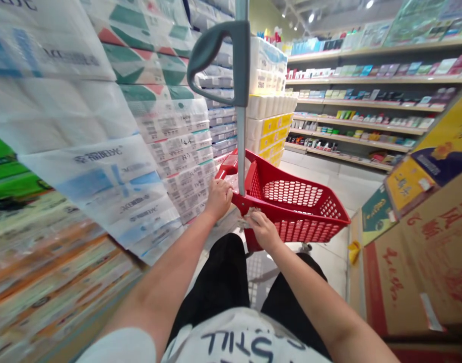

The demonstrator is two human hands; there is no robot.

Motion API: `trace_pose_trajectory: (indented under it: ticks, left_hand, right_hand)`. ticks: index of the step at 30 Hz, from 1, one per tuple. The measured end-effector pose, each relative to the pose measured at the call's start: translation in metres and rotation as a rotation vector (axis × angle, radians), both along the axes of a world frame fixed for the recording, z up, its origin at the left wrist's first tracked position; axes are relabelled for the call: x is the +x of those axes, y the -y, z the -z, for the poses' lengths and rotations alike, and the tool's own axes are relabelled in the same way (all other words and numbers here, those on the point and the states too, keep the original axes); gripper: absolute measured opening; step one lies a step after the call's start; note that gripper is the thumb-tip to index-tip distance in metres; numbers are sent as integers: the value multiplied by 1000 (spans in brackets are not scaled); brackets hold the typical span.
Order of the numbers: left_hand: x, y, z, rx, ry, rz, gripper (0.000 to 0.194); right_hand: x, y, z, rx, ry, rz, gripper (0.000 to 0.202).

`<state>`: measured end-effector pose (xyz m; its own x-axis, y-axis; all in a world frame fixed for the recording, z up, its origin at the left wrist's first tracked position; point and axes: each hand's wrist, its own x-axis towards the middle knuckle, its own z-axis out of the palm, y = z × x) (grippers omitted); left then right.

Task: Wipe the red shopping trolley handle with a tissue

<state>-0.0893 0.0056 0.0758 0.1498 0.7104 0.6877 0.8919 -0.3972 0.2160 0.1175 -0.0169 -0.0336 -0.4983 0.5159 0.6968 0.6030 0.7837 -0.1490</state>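
Note:
A red plastic shopping basket (294, 194) on wheels stands before my knees, its perforated sides showing. From its near end a metal pole rises to a grey loop handle (242, 60). My left hand (219, 197) is closed around the basket's red carry handle (228, 166), at the near left corner. Lower and to the right, my right hand (263, 228) is bent over a crumpled whitish cloth (246, 218), pressed against the near end of the basket. Its fingertips are partly hidden by the cloth.
Tall stacks of wrapped paper packs (140, 201) rise close on the left. More packs (270, 121) stand behind the basket. Cardboard boxes (415, 262) line the right side. Stocked shelves (367, 80) run along the back, over a pale tiled floor (336, 174).

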Motion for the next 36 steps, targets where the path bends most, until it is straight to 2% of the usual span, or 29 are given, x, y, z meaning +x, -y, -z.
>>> trace_pose_trajectory:
  ticks: [5,7,9,12,14,16,18,20,21,23,25,27,30,33,36]
  left_hand:
    - [5,1,0,-40,-36,13,28]
    - [6,2,-2,-58,-47,26,29]
    - [8,5,-3,-66,-39,56,32]
    - [17,18,-2,-57,13,109,37]
    - [27,32,3,-47,63,145,43]
    - [37,50,10,-45,170,186,52]
    - [42,67,19,-42,432,191,48]
    - [41,80,26,-70,722,150,41]
    - [38,85,30,-77,837,108,37]
    - [32,93,39,-100,996,21,29]
    - [29,98,50,-191,1075,-1,23]
    - [34,103,63,-325,1097,51,20]
    - [48,113,82,-446,1062,126,15]
    - [60,121,92,-570,1036,163,9]
    - [62,124,91,-618,1050,180,11]
  right_hand:
    - [1,0,-2,-75,109,-47,30]
    - [3,4,-5,-101,76,-23,29]
    - [2,7,-19,-97,-85,13,27]
    - [-8,9,-54,-106,-406,67,22]
    - [-20,11,-77,-193,-591,84,17]
    - [-33,16,-93,-387,-707,-27,16]
    - [-43,25,-106,-614,-714,-286,21]
    - [-47,37,-121,-711,-616,-525,38]
    - [-46,44,-132,-668,-557,-563,47]
    - [-40,57,-162,-408,-448,-474,53]
    - [-31,69,-202,-32,-356,-280,35]
    - [-24,83,-243,268,-277,-135,12]
    - [-18,102,-289,463,-213,-52,10]
    - [-18,115,-309,492,-183,-45,14]
    - [-14,120,-309,485,-187,-42,16]
